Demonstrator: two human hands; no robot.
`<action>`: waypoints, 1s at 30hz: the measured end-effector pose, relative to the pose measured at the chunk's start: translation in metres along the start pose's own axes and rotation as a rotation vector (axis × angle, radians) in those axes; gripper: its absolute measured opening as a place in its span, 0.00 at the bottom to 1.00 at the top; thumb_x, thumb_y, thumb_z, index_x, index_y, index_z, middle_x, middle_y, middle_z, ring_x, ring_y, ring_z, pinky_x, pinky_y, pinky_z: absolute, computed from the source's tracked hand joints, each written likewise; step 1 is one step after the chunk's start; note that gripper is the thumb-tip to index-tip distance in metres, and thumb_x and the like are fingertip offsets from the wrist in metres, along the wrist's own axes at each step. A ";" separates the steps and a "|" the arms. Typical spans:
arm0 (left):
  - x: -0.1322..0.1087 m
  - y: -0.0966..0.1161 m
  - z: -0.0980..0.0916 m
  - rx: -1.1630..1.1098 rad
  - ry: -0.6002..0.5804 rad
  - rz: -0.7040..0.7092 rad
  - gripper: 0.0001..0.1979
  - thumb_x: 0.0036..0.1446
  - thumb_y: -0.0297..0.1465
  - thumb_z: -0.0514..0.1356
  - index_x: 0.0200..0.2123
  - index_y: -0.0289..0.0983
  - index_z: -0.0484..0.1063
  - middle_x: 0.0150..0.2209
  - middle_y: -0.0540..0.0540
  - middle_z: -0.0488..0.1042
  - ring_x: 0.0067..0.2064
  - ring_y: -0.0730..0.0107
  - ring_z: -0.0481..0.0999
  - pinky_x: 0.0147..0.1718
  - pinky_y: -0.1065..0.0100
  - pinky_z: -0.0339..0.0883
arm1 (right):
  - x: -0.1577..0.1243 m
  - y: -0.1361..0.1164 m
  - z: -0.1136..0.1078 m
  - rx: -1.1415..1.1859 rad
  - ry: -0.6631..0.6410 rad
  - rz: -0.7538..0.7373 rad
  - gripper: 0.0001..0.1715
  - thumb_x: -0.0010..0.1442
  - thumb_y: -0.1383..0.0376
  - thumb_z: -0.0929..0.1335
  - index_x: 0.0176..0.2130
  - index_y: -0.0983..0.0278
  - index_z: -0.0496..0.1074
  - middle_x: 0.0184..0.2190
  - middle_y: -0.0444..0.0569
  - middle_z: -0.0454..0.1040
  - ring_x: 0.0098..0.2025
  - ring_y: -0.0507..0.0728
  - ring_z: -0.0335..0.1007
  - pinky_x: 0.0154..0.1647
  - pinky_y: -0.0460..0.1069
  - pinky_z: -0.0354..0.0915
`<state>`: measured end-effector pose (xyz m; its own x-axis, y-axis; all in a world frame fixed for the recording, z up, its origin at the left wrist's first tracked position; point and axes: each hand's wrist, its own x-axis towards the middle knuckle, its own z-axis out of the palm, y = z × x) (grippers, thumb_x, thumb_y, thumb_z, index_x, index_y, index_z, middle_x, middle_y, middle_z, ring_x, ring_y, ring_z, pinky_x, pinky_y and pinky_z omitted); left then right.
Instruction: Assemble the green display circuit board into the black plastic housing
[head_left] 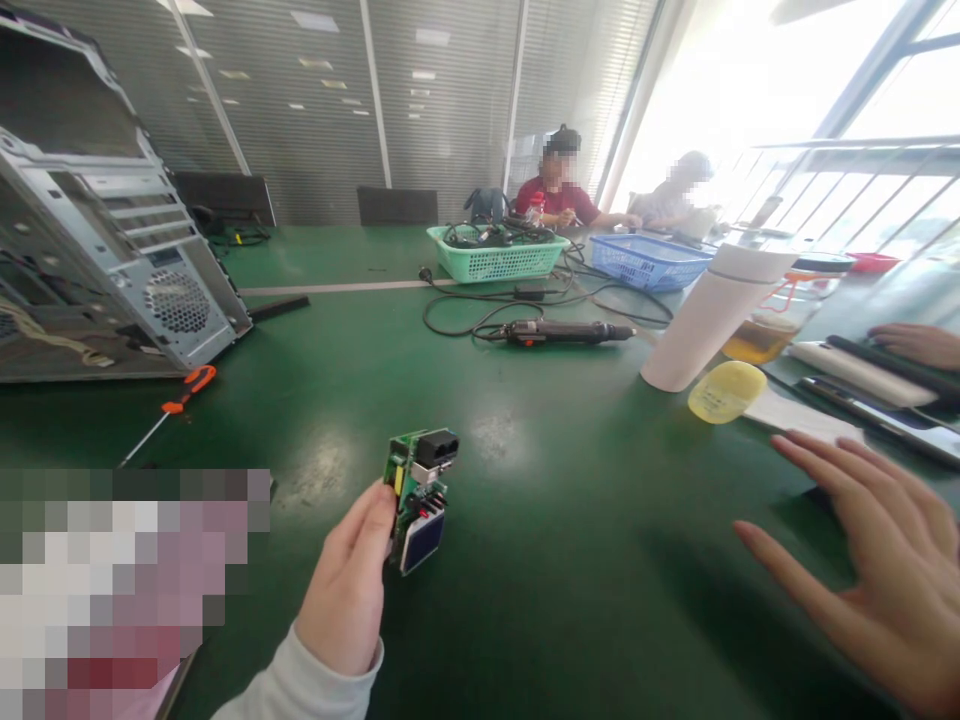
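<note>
Green table (570, 520) | left hand (349, 590) grips circuit board (411, 492) — black connector (437, 447), blue screen (421, 538) | right hand (885, 570) splayed

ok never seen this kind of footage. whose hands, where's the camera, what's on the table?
No machine here: one camera worn on a person's head looks down at their own bare hands. The left hand grips a small green circuit board with a black connector. The right hand is open, fingers spread, holding nothing. On the dark green table are an open grey computer case, an orange-handled screwdriver, a black electric screwdriver, a white tumbler, a green plastic basket and a blue plastic basket. Other people sit at the far end.
</note>
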<state>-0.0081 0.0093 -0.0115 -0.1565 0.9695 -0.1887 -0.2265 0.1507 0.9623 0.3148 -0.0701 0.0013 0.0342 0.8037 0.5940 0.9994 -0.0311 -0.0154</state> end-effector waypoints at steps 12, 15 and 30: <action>-0.016 0.017 0.002 0.542 -0.267 0.599 0.13 0.43 0.30 0.67 0.36 0.42 0.76 0.35 0.46 0.76 0.38 0.60 0.74 0.39 0.64 0.67 | 0.054 -0.144 0.008 0.581 -0.095 -0.596 0.28 0.70 0.52 0.52 0.54 0.68 0.62 0.51 0.52 0.63 0.55 0.61 0.54 0.55 0.56 0.56; -0.015 0.017 0.000 0.556 -0.280 0.660 0.12 0.45 0.28 0.65 0.37 0.43 0.75 0.34 0.46 0.76 0.37 0.60 0.74 0.38 0.64 0.67 | 0.061 -0.146 0.024 0.675 -0.131 -0.618 0.27 0.68 0.50 0.57 0.50 0.70 0.65 0.44 0.53 0.66 0.47 0.59 0.61 0.47 0.54 0.63; -0.014 0.006 -0.006 0.465 -0.226 0.571 0.31 0.41 0.31 0.67 0.52 0.44 0.67 0.55 0.43 0.66 0.59 0.49 0.59 0.59 0.52 0.46 | 0.055 -0.136 0.033 0.891 -0.179 -0.432 0.08 0.60 0.69 0.64 0.41 0.64 0.62 0.47 0.49 0.64 0.50 0.56 0.61 0.50 0.50 0.61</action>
<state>-0.0129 -0.0042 -0.0045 0.0841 0.9297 0.3585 0.2652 -0.3677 0.8913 0.1813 -0.0020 0.0100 -0.4048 0.7212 0.5621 0.5644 0.6807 -0.4670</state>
